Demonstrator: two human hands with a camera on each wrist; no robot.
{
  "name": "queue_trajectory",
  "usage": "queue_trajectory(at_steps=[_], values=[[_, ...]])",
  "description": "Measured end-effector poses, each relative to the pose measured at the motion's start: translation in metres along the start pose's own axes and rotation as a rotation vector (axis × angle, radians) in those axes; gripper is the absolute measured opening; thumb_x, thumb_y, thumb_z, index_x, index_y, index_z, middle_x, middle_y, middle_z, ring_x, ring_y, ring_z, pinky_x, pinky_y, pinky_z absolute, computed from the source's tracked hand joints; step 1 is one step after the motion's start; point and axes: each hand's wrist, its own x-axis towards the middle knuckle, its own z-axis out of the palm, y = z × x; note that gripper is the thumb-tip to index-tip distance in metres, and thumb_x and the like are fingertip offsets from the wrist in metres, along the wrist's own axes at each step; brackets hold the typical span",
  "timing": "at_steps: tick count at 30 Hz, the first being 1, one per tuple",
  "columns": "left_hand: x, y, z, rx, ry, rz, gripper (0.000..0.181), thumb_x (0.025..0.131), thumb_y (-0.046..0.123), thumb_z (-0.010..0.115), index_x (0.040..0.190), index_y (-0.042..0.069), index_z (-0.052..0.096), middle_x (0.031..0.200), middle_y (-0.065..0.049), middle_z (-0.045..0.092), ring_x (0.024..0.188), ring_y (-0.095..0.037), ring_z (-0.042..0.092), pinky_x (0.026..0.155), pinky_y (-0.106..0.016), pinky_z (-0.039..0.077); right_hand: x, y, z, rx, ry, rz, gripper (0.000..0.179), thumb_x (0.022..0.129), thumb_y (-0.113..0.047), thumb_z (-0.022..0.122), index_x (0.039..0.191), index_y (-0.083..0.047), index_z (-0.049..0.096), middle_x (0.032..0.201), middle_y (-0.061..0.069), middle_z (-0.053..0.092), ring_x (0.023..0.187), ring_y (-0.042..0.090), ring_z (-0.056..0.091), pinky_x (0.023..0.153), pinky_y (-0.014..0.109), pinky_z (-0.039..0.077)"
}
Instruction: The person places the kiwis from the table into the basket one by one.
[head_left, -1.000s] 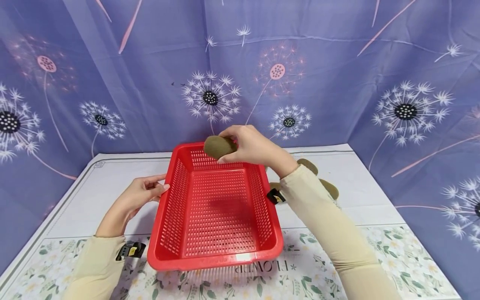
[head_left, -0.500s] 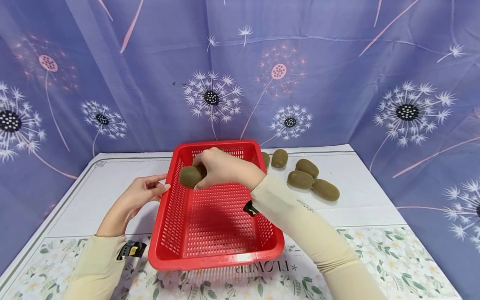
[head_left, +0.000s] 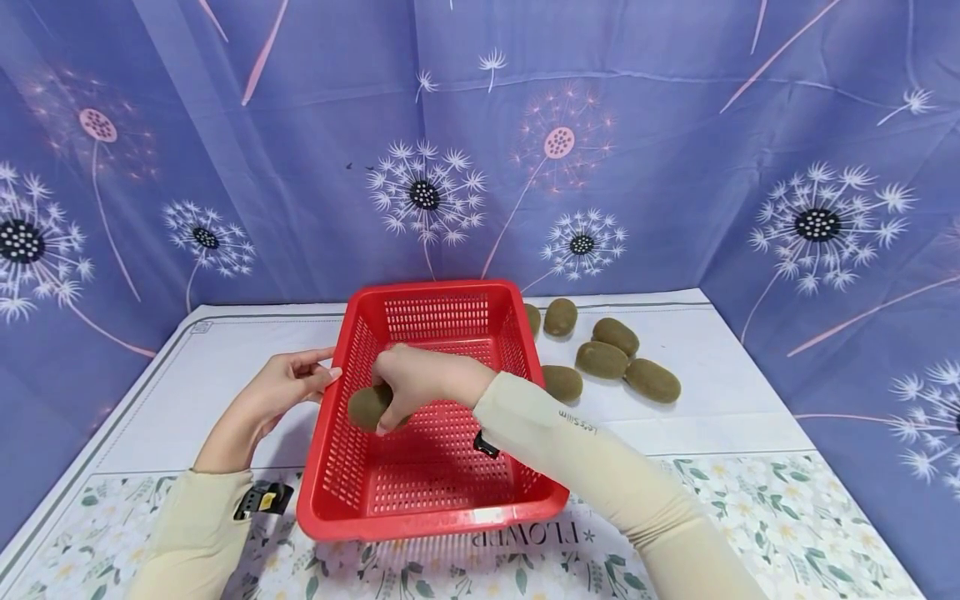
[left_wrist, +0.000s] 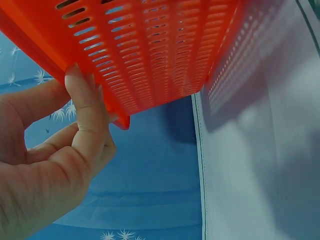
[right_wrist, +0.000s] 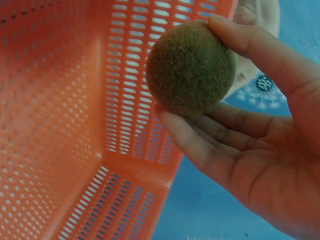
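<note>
In the head view, a red plastic basket (head_left: pixel 431 518) with slotted walls stands on the table. My right hand (head_left: pixel 420 379) is inside it, near the left wall, and holds a brown fuzzy kiwi (head_left: pixel 366 408). The right wrist view shows the kiwi (right_wrist: pixel 192 67) between thumb and fingertips, with the basket's slotted wall behind it. My left hand (head_left: pixel 281 387) pinches the basket's left rim. Seen from the left wrist, the fingers (left_wrist: pixel 85 107) of that hand reach up to the rim from outside. My right arm covers part of the basket's floor and right wall.
Right of the basket lie several kiwis (head_left: pixel 602 360) on the white and floral tablecloth (head_left: pixel 742 408). One kiwi (head_left: pixel 562 383) is close against the basket's right side. A blue-purple dandelion curtain (head_left: pixel 480 167) stands behind and at both sides.
My right hand has carried the kiwi from above the basket's far rim down into the basket, leftward and toward me. The left hand has stayed at the rim.
</note>
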Motion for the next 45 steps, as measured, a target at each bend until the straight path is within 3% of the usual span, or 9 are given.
queue_trajectory(at_steps=[13,23,32,35,38,42,45], values=[[0.0,-0.001,-0.001,-0.002,0.0,0.008,0.057,0.098,0.018,0.056,0.144,-0.008,0.035,0.09,-0.01,0.062,0.076,-0.017,0.066,0.075,-0.029,0.056,0.006,0.006,0.028,0.078,-0.204,-0.024,0.028,0.076,-0.028,0.084,0.068,-0.012,0.061,0.056,-0.002,0.046,0.052,0.007,0.041,0.048,0.018,0.035],[0.001,-0.001,0.0,-0.013,-0.009,0.017,0.057,0.098,0.016,0.055,0.145,-0.009,0.034,0.089,-0.007,0.062,0.075,-0.014,0.066,0.074,-0.028,0.056,0.011,0.008,0.04,0.085,-0.373,-0.173,0.051,0.075,-0.023,0.084,0.059,-0.015,0.037,0.052,-0.007,0.03,0.049,0.002,0.026,0.048,0.017,0.023],[0.001,-0.001,0.0,-0.023,-0.006,0.016,0.057,0.098,0.016,0.056,0.144,-0.01,0.034,0.088,-0.007,0.062,0.074,-0.013,0.066,0.073,-0.028,0.056,0.011,0.009,0.044,0.136,-0.436,-0.148,0.046,0.076,-0.016,0.082,0.063,-0.014,0.039,0.055,-0.008,0.031,0.051,0.001,0.028,0.05,0.016,0.025],[0.001,-0.001,0.0,-0.028,-0.007,0.015,0.057,0.098,0.015,0.056,0.144,-0.01,0.034,0.088,-0.006,0.062,0.074,-0.013,0.065,0.074,-0.027,0.055,0.011,0.009,0.045,0.158,-0.454,-0.13,0.036,0.077,-0.012,0.082,0.069,-0.01,0.047,0.058,-0.007,0.035,0.054,0.002,0.031,0.052,0.016,0.028],[0.0,0.0,0.0,-0.029,-0.007,0.016,0.058,0.098,0.015,0.056,0.144,-0.01,0.033,0.088,-0.006,0.061,0.074,-0.013,0.065,0.074,-0.027,0.055,0.01,0.01,0.045,0.174,-0.45,-0.094,0.024,0.076,-0.012,0.082,0.084,-0.007,0.06,0.069,-0.008,0.049,0.063,0.001,0.042,0.059,0.012,0.037],[0.0,0.0,0.0,-0.027,-0.006,0.017,0.057,0.098,0.016,0.056,0.144,-0.01,0.034,0.088,-0.006,0.061,0.074,-0.014,0.066,0.074,-0.027,0.055,0.008,0.011,0.043,0.24,-0.426,-0.03,0.044,0.075,-0.013,0.084,0.113,-0.006,0.064,0.099,-0.004,0.064,0.091,0.005,0.057,0.079,0.014,0.046],[0.0,0.0,0.0,-0.02,-0.002,0.016,0.057,0.098,0.016,0.056,0.144,-0.01,0.035,0.087,-0.007,0.061,0.074,-0.015,0.066,0.074,-0.028,0.055,0.006,0.012,0.04,0.293,-0.411,-0.01,0.051,0.075,-0.014,0.084,0.12,-0.006,0.061,0.109,0.001,0.064,0.101,0.011,0.059,0.083,0.017,0.048]])
